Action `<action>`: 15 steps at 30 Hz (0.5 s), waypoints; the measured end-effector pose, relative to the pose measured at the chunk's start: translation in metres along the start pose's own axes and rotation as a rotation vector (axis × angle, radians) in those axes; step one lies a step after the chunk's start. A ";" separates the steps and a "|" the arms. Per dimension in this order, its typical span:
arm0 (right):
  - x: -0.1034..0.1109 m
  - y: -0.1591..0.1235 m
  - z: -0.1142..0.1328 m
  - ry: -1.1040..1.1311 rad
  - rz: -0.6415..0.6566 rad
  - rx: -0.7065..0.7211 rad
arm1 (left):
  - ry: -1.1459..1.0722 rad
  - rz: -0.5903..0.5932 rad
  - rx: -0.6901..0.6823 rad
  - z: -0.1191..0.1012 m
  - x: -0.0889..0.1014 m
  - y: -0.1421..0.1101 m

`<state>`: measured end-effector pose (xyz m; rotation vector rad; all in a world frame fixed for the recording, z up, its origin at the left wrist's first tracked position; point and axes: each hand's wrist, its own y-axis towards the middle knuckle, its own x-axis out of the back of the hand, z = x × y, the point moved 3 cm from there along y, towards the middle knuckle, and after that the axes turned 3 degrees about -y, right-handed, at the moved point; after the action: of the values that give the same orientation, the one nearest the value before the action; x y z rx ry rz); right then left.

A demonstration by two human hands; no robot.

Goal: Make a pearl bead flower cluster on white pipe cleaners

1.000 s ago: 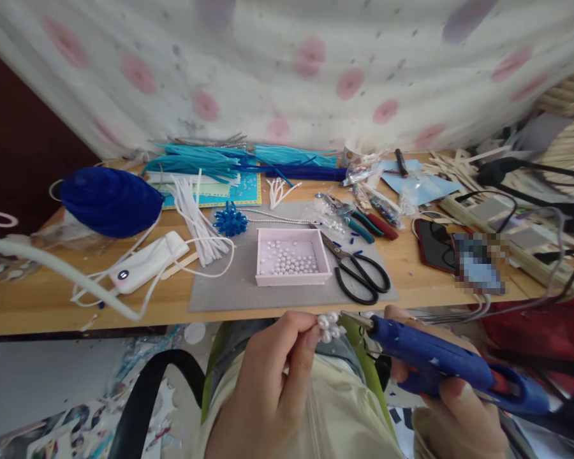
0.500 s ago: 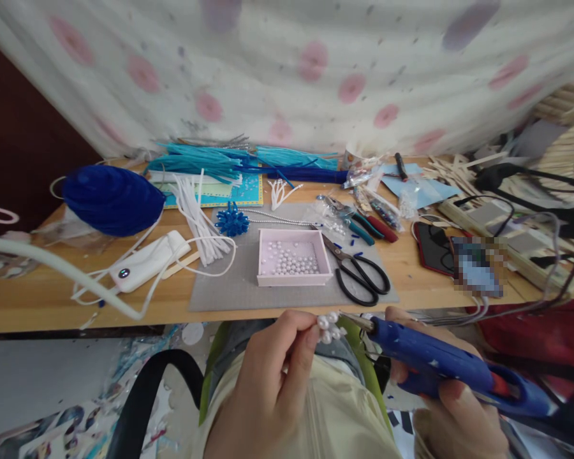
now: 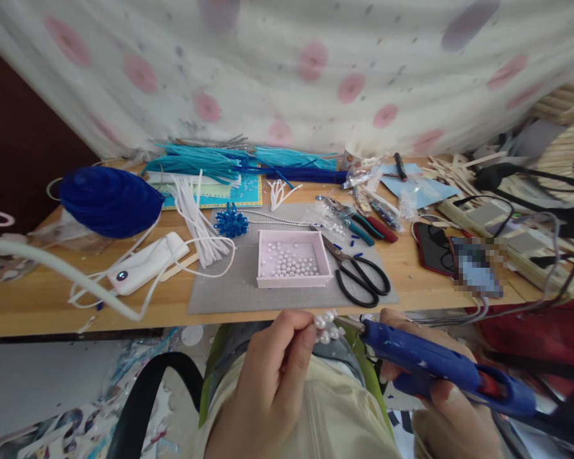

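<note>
Pinched between the thumb and forefinger of my left hand (image 3: 272, 376) is a small cluster of white pearl beads (image 3: 327, 327), just below the table's front edge. My right hand (image 3: 452, 398) is wrapped round a blue glue gun (image 3: 421, 354). Its metal nozzle (image 3: 351, 324) points left and comes close to the beads; whether it touches them I cannot tell. Beyond my hands, a pale pink box (image 3: 294, 281) holds many loose pearl beads (image 3: 294, 261). Black-handled scissors (image 3: 361, 280) lie to the right of the box on a grey cutting mat (image 3: 229, 290).
Behind the box are a blue tinsel-like flower (image 3: 231, 220), white stems (image 3: 203, 233) and turquoise stems (image 3: 196, 162). Pliers (image 3: 358, 223) lie at the right, near phones (image 3: 433, 245) and a power strip (image 3: 507, 233). A white corded device (image 3: 146, 261) rests at the left.
The glue gun has shifted slightly left, bringing its nozzle closer in to the bead cluster. My left hand keeps its pinch, with hardly any movement.
</note>
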<state>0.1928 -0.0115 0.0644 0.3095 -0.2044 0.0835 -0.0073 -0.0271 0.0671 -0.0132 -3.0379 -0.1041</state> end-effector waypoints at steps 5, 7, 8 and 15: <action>0.008 -0.005 -0.011 0.018 -0.122 -0.019 | 0.002 -0.014 -0.025 0.002 0.000 0.003; 0.009 -0.004 -0.013 0.035 -0.127 -0.027 | -0.003 -0.009 -0.015 0.003 0.000 0.005; 0.009 -0.003 -0.013 0.042 -0.083 -0.021 | -0.011 -0.005 -0.001 0.004 0.000 0.006; 0.041 0.011 -0.030 -0.130 -0.040 -0.006 | -0.133 -0.129 0.089 0.013 0.004 0.009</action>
<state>0.2376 0.0107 0.0487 0.3130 -0.3271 0.0235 -0.0126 -0.0174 0.0551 0.1911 -3.1713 0.0230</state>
